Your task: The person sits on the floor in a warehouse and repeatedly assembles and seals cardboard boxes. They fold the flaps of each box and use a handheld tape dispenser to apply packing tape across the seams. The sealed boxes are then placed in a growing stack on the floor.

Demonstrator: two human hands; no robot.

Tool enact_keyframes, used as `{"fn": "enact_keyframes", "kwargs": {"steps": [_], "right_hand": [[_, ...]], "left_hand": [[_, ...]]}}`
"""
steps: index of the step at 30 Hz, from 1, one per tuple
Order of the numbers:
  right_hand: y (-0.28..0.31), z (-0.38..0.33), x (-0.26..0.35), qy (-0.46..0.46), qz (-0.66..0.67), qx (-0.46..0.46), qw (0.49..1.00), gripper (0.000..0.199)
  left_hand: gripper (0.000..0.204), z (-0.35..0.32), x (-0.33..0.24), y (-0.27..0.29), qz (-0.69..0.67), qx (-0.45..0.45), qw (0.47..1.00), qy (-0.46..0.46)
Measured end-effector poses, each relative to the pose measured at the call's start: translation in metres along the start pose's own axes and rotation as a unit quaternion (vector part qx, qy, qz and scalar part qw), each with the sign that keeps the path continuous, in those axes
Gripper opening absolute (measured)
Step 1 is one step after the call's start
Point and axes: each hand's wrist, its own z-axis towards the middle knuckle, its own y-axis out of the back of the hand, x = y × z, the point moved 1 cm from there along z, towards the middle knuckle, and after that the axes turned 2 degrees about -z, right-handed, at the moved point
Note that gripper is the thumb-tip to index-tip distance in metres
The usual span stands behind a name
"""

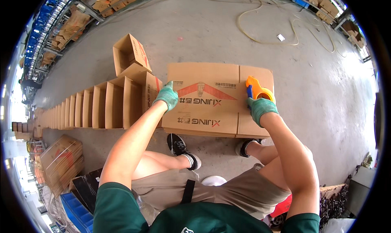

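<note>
— While I watch through the head camera, tell me what the hands are doing.

— I see the left hand (166, 96), in a green glove, laid on the left edge of the flat cardboard box (211, 98) that lies on the floor (326, 94) just ahead of the feet. Its fingers are spread and pressing down, I judge to keep the box from sliding. The right hand (260, 108), gloved too, has its fingers wrapped around the orange tape dispenser (256, 90), which rests on the box near its right end.

— Why that end?

— A seam between panels runs there, and I think the dispenser sits on it so the tape can follow that line. I can't see any tape laid yet.

— What's around?

— I make out a long row of open boxes (97, 106) standing on edge to the left, touching one another, its near end just beside the left hand. One more open box (129, 53) lies tipped behind that row. A stack of flat cartons (61, 159) lies lower left, a yellow hose (277, 29) loops over the floor far behind, and shelves (69, 21) line the upper left.

— Anything in the way?

— The row's nearest box crowds the left hand; elsewhere I see open floor.
</note>
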Motion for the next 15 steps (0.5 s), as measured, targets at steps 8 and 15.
{"fn": "enact_keyframes", "kwargs": {"steps": [8,15], "right_hand": [[-0.009,0.001,-0.001,-0.043,0.237,0.026,0.970,0.048],[-0.013,0.016,-0.011,-0.008,0.237,-0.032,0.971,0.035]], "left_hand": [[0.043,0.021,0.057,-0.004,-0.299,-0.029,0.951,0.074],[0.030,0.024,0.045,0.019,-0.519,0.025,0.854,-0.026]]}}
